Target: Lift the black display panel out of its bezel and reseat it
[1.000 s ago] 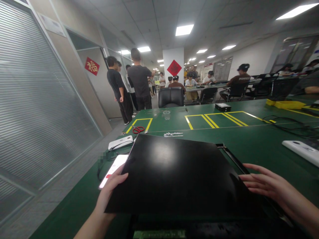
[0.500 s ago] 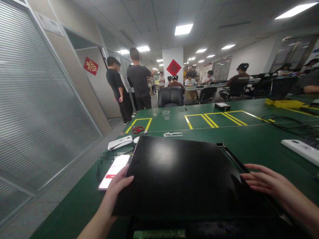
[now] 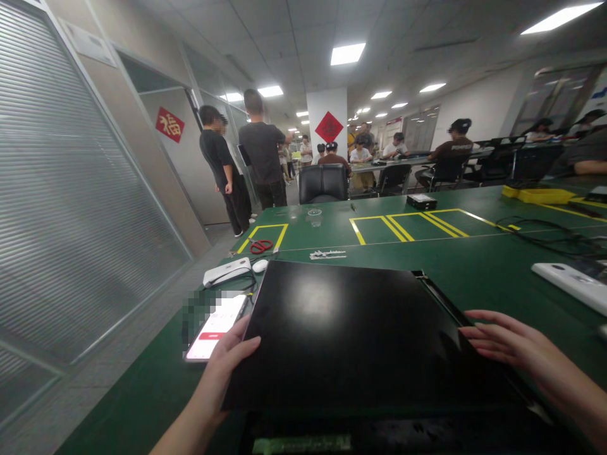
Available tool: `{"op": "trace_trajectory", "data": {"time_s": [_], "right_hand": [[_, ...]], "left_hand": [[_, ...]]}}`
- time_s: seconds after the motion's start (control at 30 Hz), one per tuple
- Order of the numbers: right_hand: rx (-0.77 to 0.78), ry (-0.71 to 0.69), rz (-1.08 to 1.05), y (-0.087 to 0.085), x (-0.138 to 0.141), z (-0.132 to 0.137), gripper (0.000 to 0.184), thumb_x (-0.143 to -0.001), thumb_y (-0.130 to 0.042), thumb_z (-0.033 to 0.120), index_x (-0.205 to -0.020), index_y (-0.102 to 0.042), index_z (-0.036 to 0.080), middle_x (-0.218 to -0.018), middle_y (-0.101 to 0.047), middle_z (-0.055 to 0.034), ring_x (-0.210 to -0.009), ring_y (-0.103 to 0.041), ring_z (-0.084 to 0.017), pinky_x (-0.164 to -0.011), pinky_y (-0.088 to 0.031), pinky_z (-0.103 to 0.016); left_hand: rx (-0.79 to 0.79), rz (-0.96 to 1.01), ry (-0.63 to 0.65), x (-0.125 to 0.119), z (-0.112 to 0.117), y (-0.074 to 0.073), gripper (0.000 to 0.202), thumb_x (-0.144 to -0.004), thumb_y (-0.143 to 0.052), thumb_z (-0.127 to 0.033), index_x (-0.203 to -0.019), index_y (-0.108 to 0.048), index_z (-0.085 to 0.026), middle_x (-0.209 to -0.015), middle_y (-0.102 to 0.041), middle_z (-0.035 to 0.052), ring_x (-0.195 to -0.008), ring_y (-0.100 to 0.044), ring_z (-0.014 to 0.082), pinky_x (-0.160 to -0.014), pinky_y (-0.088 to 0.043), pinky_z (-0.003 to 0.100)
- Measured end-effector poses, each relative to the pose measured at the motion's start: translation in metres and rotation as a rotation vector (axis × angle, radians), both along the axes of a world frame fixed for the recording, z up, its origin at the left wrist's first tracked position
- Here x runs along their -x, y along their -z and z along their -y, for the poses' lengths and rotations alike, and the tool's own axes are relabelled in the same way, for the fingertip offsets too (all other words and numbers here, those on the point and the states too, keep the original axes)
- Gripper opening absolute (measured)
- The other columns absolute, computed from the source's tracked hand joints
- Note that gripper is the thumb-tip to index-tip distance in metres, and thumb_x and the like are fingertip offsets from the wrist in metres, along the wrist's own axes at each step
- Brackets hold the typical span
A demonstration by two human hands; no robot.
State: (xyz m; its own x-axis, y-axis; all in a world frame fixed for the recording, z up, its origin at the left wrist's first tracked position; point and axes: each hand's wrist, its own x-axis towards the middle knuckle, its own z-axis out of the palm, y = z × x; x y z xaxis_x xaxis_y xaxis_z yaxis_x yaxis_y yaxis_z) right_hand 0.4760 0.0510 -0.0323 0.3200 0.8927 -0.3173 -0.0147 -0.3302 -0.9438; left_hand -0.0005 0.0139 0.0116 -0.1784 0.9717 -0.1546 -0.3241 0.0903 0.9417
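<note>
A large flat glossy black panel lies in front of me, tilted over a darker frame that shows along its right side. My left hand grips the panel's left edge, thumb on top and fingers underneath. At the right edge, my right hand presses its fingertips against the side, fingers close together. Below the panel's near edge, part of a green circuit board shows in the dark. A lit phone lies just beyond my left hand.
Left of the panel's far corner are a white device, a white mouse and red-handled scissors. White strips lie beyond the panel. A white device and black cables are at right. Several people work or stand farther back.
The panel has shifted slightly to the right over the frame, my left hand moving with it. My right hand stays at the right edge, almost unmoved.
</note>
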Motion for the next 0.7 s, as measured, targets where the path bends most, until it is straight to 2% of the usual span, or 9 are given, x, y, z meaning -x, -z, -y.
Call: {"op": "trace_trajectory", "data": {"time_s": [0.37,0.57,0.7], "right_hand": [[-0.003,-0.009,0.096,-0.005,-0.002,-0.002,0.025,-0.075,-0.074,0.042,-0.096,-0.073,0.029,-0.091,-0.084,-0.0101,-0.083,-0.080,-0.030,-0.075,-0.064,-0.037],[0.005,0.010,0.099,-0.006,-0.001,-0.001,0.026,-0.071,-0.076,0.038,-0.095,-0.073,0.028,-0.087,-0.083,-0.0101,-0.080,-0.079,-0.029,-0.072,-0.063,-0.034],[-0.010,-0.001,0.168,-0.005,-0.003,-0.002,0.026,-0.069,-0.076,0.042,-0.092,-0.073,0.029,-0.085,-0.083,-0.0099,-0.078,-0.079,-0.030,-0.070,-0.063,-0.037]], "left_hand": [[0.026,0.009,0.048,-0.007,-0.001,0.005,0.061,-0.068,-0.093,-0.029,-0.126,-0.081,-0.018,-0.114,-0.086,0.0129,-0.111,-0.078,0.0421,-0.094,-0.062,0.047],[0.059,0.029,0.075,-0.007,-0.003,0.013,0.065,-0.069,-0.094,-0.027,-0.132,-0.079,-0.020,-0.115,-0.086,0.0136,-0.110,-0.079,0.0417,-0.091,-0.064,0.047],[0.053,0.044,0.081,-0.005,-0.006,0.019,0.066,-0.069,-0.094,-0.025,-0.133,-0.078,-0.020,-0.115,-0.086,0.0136,-0.109,-0.080,0.0417,-0.094,-0.063,0.048]]}}
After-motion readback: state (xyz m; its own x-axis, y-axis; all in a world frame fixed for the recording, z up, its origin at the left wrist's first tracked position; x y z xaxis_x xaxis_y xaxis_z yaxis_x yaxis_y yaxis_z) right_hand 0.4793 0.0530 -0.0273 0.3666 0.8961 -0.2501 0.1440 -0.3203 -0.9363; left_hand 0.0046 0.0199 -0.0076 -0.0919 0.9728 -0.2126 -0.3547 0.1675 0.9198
